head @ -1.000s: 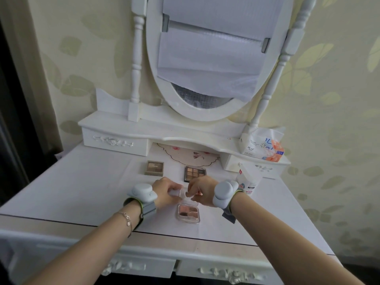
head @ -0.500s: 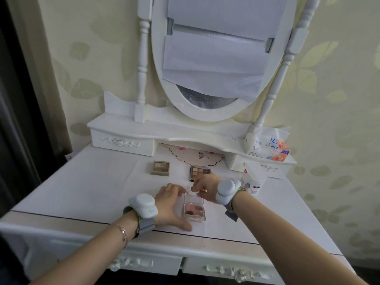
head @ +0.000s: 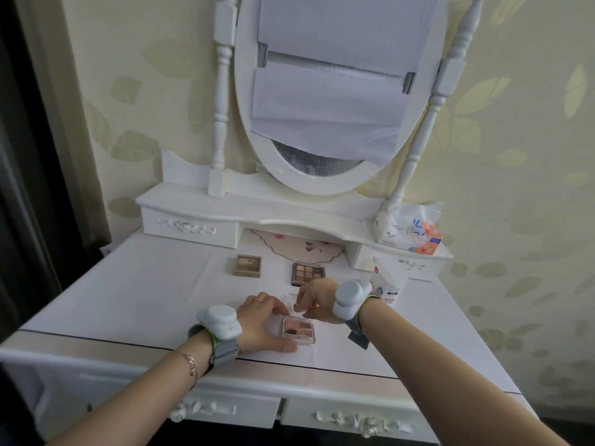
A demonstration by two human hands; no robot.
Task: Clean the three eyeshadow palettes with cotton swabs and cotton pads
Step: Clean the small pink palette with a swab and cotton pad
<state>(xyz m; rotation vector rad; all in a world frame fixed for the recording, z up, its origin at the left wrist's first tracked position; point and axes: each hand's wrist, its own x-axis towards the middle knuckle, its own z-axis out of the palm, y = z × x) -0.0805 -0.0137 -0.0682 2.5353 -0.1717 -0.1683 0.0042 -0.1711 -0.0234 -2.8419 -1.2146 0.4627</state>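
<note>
A small pink eyeshadow palette in a clear case lies open near the vanity table's front edge, its clear lid folded back. My left hand braces the palette's left side, fingers at the back corner and thumb along the front. My right hand hovers over the lid with curled fingers pinching its edge. A closed brown palette and an open dark palette of brown shades lie farther back. I see no swab or pad in either hand.
A white box with a red label stands just behind my right wrist. A tissue pack sits on the raised drawer shelf at the right. A floral doily lies under the paper-covered oval mirror.
The palette's lid has been swung back. My left hand left the lid and settled beside the palette's base, thumb stretched along its front. My right hand stayed at the lid.
</note>
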